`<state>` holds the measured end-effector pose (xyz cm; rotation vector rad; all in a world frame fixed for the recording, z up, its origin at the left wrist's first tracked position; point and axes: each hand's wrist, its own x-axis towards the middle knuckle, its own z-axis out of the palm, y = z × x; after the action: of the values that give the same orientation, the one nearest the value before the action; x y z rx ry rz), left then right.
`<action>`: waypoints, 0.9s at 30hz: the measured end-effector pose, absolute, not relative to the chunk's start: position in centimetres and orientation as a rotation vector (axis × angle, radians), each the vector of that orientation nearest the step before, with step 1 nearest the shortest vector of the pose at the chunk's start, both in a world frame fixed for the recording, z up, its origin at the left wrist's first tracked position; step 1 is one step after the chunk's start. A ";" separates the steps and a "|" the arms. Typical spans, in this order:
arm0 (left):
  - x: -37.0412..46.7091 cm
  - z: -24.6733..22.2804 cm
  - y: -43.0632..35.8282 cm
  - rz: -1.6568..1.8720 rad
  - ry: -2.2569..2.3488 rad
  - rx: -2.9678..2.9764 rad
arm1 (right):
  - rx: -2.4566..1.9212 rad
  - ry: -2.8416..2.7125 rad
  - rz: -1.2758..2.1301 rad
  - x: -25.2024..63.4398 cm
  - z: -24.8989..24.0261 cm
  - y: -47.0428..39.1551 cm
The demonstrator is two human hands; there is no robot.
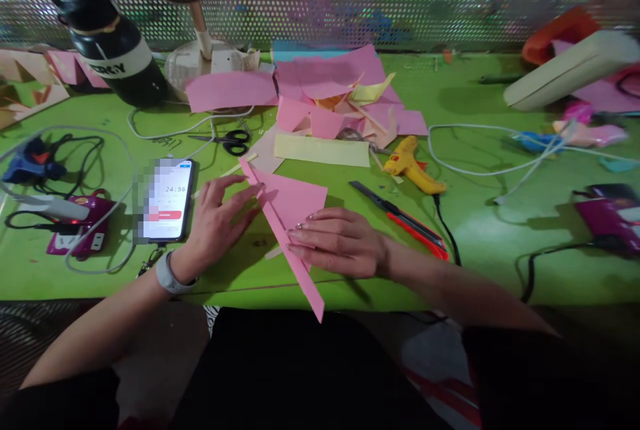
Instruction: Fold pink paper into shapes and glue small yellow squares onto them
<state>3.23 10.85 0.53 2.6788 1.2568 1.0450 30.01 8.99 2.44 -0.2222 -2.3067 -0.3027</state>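
Observation:
A sheet of pink paper point(300, 200) lies at a slant on the green table before me, with a long folded strip point(278, 220) down its left side. The strip's lower tip sticks out past the table's front edge. My left hand point(220, 217), wearing a pale wristband point(173, 273), has its fingers spread, the fingertips touching the strip's upper part. Across the paper's lower half lies my right hand point(340, 240), its fingers together and their tips hooked over the folded strip; its thumb is hidden. To its right rests a red and black utility knife point(400, 217).
Black scissors point(235, 142), a phone point(167, 200) and a purple power socket point(83, 223) lie on the left. Behind the paper are pink scraps point(330, 80) and a yellow glue gun point(413, 165) with its cord. A fan point(203, 50) and a dark bottle point(117, 57) stand behind.

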 end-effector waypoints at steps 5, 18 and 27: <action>3.5 2.0 10.8 1.137 1.366 2.050 | -0.195 -2.297 -0.452 30.7 4.3 8.3; 7.8 3.9 11.1 0.861 0.975 0.433 | -0.541 -2.165 -0.282 30.7 2.1 9.7; 7.2 2.6 12.3 0.690 1.008 0.476 | -0.784 -1.982 1.041 32.9 1.3 12.8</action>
<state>7.16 12.28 2.59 0.4759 1.0084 0.6900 32.86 12.83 1.27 -0.7844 -1.9824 1.0408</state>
